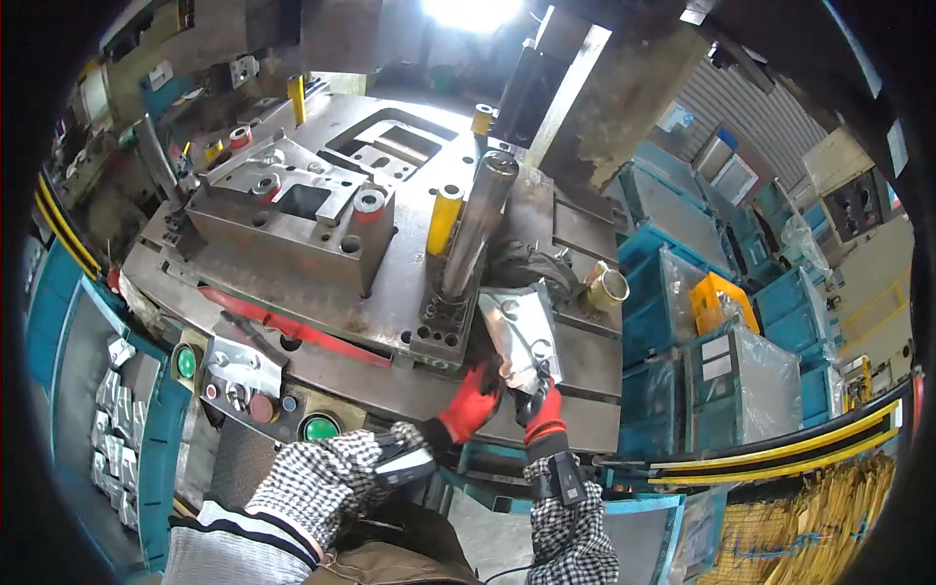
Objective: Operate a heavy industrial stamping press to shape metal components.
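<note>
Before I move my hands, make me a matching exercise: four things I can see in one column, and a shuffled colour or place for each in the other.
Things:
1. Shiny formed sheet-metal part
2. Crate among the teal bins
3. Long strip in front of the steel die block
4. Domed push button beside the left checked sleeve

Colours and places:
A. Green
B. Red
C. In the gloved right hand
D. Orange-yellow

Pairs: 1-C, 2-D, 3-B, 4-A

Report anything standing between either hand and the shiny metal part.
Nothing visible: the right hand grips the shiny metal part at its lower edge; the left hand is close beside it, contact unclear.
</note>
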Motion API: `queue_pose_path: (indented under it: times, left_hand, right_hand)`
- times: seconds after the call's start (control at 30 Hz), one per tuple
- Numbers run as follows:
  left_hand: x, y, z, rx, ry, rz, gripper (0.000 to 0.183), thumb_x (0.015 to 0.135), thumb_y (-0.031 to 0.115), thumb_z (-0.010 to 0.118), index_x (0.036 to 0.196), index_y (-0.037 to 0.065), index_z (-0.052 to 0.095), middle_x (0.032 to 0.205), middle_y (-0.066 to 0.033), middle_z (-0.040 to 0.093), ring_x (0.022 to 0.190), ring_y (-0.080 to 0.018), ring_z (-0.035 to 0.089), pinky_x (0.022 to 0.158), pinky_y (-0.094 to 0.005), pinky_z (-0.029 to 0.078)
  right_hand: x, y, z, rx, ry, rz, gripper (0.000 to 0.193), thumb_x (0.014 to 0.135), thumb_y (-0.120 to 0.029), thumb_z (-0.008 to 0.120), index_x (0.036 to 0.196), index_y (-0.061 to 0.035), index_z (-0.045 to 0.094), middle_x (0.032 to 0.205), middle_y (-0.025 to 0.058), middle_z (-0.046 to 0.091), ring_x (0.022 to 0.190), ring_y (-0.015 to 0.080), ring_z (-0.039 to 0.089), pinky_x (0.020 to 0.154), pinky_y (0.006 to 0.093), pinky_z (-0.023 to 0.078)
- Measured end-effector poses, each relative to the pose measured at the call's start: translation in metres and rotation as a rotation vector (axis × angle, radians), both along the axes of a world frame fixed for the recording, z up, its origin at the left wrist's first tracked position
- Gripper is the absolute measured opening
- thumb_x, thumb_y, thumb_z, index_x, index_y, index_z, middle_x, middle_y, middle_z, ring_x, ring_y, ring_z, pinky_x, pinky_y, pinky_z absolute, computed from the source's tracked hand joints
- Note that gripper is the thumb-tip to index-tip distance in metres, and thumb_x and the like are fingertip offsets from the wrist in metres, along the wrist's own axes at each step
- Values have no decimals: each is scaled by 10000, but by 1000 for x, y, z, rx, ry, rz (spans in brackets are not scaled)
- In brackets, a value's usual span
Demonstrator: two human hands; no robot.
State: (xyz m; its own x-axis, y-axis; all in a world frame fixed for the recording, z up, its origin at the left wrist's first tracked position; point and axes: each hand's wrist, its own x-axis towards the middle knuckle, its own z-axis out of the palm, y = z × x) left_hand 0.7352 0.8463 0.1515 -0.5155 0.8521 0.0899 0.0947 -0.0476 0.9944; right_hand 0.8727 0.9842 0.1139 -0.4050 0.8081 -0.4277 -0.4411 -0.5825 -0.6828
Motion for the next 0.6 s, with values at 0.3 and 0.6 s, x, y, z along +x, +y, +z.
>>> queue_pose_path:
  times: [0.3, 0.6]
  left_hand:
    - [-127, -220, 18, -228, 72, -663, 562, 1028, 254, 731, 1536, 79, 569, 1462, -164, 662, 1360, -285, 617, 1158, -409, 480]
    - [-198, -515, 93, -395, -372, -98, 539, 1064, 272, 695, 1501, -28, 591, 1393, -145, 709, 1250, -238, 691, 1104, -387, 527]
  right_hand:
    - [5, -11, 19, 27, -143, 154, 453, 1045, -420, 712, 1246, -16, 680, 1116, 116, 767, 980, 286, 773, 872, 447, 661]
    - [6, 10, 162, 1257, -1047, 138, 860, 847, -465, 896, 1486, -5, 550, 1417, 194, 650, 1317, 313, 638, 1060, 427, 531]
